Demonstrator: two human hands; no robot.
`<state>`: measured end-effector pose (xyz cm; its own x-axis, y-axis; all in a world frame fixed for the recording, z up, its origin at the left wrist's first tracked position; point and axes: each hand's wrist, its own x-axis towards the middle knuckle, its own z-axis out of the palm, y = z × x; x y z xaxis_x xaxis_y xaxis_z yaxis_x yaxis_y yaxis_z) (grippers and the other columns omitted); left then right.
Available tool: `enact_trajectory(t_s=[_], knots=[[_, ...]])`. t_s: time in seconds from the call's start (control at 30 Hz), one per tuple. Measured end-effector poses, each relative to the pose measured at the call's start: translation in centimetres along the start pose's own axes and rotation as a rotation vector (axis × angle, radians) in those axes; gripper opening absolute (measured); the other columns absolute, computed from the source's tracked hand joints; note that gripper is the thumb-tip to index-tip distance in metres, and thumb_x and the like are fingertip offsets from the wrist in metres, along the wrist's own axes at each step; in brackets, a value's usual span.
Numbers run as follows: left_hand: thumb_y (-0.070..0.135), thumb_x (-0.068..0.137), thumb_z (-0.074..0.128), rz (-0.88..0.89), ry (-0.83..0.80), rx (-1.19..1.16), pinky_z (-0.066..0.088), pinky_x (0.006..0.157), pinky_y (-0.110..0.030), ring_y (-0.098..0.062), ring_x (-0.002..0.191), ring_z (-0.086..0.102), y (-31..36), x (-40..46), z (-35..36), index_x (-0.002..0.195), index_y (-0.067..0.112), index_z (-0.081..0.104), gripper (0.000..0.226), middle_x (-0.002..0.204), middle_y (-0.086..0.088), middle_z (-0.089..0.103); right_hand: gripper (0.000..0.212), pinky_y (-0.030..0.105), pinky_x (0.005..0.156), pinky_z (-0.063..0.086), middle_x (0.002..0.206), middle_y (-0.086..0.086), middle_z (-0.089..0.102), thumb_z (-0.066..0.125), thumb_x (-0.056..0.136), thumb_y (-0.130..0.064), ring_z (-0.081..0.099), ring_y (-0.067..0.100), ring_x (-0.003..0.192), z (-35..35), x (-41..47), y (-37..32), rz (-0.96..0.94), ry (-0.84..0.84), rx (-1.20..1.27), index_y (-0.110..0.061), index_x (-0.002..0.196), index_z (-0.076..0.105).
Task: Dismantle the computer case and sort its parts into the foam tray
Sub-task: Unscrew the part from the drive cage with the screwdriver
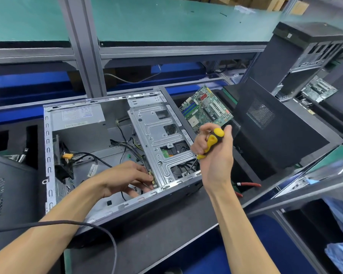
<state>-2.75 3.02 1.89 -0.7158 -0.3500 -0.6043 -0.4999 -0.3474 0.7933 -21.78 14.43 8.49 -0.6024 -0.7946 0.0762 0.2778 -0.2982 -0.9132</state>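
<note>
Your right hand is wrapped round the yellow screwdriver, tip down at the near corner of the metal bracket inside the open computer case. Your left hand pinches the bracket's near edge. If the tip slips, it could strike the fan just below; a freed screw may drop among the cables. I count one screwdriver, one bracket, and one motherboard beyond your right hand.

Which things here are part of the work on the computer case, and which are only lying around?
In use: case, drive cage, screwdriver held by right hand, left hand at the cage edge, motherboard already out.

Lying about: red pliers, second case, black cable.
</note>
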Motion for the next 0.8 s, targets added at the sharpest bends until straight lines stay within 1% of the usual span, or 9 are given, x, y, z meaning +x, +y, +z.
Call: enact_trajectory(t_s=[0.07, 0.13, 0.23, 0.33, 0.43, 0.57, 0.67, 0.73, 0.8], knots=[[0.018, 0.093, 0.068, -0.001, 0.001, 0.000, 0.048, 0.046, -0.020, -0.014, 0.081, 0.070, -0.02, 0.04, -0.04, 0.096, 0.003, 0.069, 0.015, 0.094, -0.012, 0.075, 0.043, 0.031, 0.061, 0.032, 0.068, 0.002, 0.039, 0.044, 0.098, -0.052, 0.032, 0.019, 0.062, 0.00, 0.01, 0.16, -0.023, -0.006, -0.020, -0.011, 0.086, 0.049], [0.019, 0.093, 0.069, -0.001, -0.002, 0.002, 0.048, 0.047, -0.020, -0.015, 0.081, 0.070, -0.02, 0.08, -0.09, 0.098, 0.002, 0.068, 0.017, 0.095, -0.013, 0.075, 0.039, 0.032, 0.067, 0.039, 0.072, 0.001, 0.048, 0.049, 0.097, -0.047, 0.042, 0.018, 0.065, -0.17, -0.05, 0.39, -0.033, 0.001, -0.062, -0.009, 0.088, 0.052], [0.019, 0.093, 0.069, -0.001, -0.002, -0.003, 0.049, 0.047, -0.020, -0.015, 0.082, 0.070, -0.08, 0.11, -0.14, 0.100, 0.000, 0.068, 0.020, 0.096, -0.014, 0.075, 0.049, 0.031, 0.066, 0.035, 0.068, 0.000, 0.046, 0.033, 0.103, -0.049, 0.039, 0.017, 0.063, -0.54, -0.16, 0.47, 0.013, -0.015, -0.046, -0.018, 0.084, 0.066], [0.019, 0.093, 0.069, -0.004, -0.006, -0.002, 0.049, 0.047, -0.020, -0.016, 0.082, 0.070, 0.01, 0.04, -0.15, 0.100, 0.001, 0.068, 0.020, 0.096, -0.014, 0.075, 0.044, 0.031, 0.060, 0.029, 0.067, 0.001, 0.035, 0.035, 0.102, -0.052, 0.025, 0.020, 0.061, -0.20, -0.26, 0.16, 0.013, -0.031, -0.001, -0.018, 0.083, 0.054], [0.018, 0.093, 0.069, -0.006, -0.011, -0.010, 0.049, 0.047, -0.020, -0.015, 0.081, 0.070, 0.06, 0.04, -0.16, 0.101, 0.000, 0.069, 0.019, 0.095, -0.014, 0.075, 0.028, 0.031, 0.063, 0.037, 0.069, 0.001, 0.043, 0.046, 0.100, -0.040, 0.036, 0.019, 0.062, -0.10, -0.20, 0.22, 0.007, -0.008, -0.058, -0.016, 0.086, 0.048], [0.018, 0.093, 0.069, -0.008, -0.007, -0.003, 0.049, 0.047, -0.020, -0.015, 0.081, 0.070, -0.06, 0.22, -0.22, 0.101, 0.000, 0.068, 0.020, 0.096, -0.013, 0.075, 0.047, 0.029, 0.065, 0.036, 0.069, 0.000, 0.045, 0.034, 0.104, -0.047, 0.039, 0.015, 0.063, -0.61, -0.03, 0.30, 0.044, -0.032, -0.011, -0.013, 0.092, 0.063], [0.018, 0.093, 0.069, -0.010, -0.006, -0.004, 0.049, 0.047, -0.020, -0.015, 0.081, 0.070, -0.01, 0.16, -0.18, 0.100, 0.001, 0.069, 0.018, 0.096, -0.013, 0.075, 0.039, 0.027, 0.060, 0.033, 0.068, -0.001, 0.037, 0.036, 0.102, -0.048, 0.028, 0.016, 0.061, -0.41, -0.12, -0.02, 0.046, -0.038, 0.034, -0.012, 0.092, 0.047], [0.017, 0.093, 0.069, -0.009, -0.008, -0.006, 0.050, 0.048, -0.021, -0.015, 0.082, 0.070, 0.01, 0.10, -0.21, 0.099, 0.001, 0.069, 0.017, 0.096, -0.013, 0.075, 0.035, 0.028, 0.062, 0.035, 0.069, 0.000, 0.039, 0.040, 0.103, -0.045, 0.032, 0.017, 0.062, -0.48, -0.14, -0.02, 0.037, -0.011, 0.005, -0.013, 0.089, 0.042], [0.017, 0.093, 0.069, -0.008, -0.011, -0.005, 0.050, 0.048, -0.021, -0.015, 0.082, 0.070, -0.03, 0.14, -0.21, 0.096, 0.003, 0.070, 0.014, 0.095, -0.013, 0.075, 0.040, 0.031, 0.068, 0.039, 0.072, -0.001, 0.048, 0.036, 0.107, -0.044, 0.041, 0.016, 0.064, -0.79, -0.12, -0.02, 0.058, -0.002, 0.017, -0.013, 0.088, 0.055]])
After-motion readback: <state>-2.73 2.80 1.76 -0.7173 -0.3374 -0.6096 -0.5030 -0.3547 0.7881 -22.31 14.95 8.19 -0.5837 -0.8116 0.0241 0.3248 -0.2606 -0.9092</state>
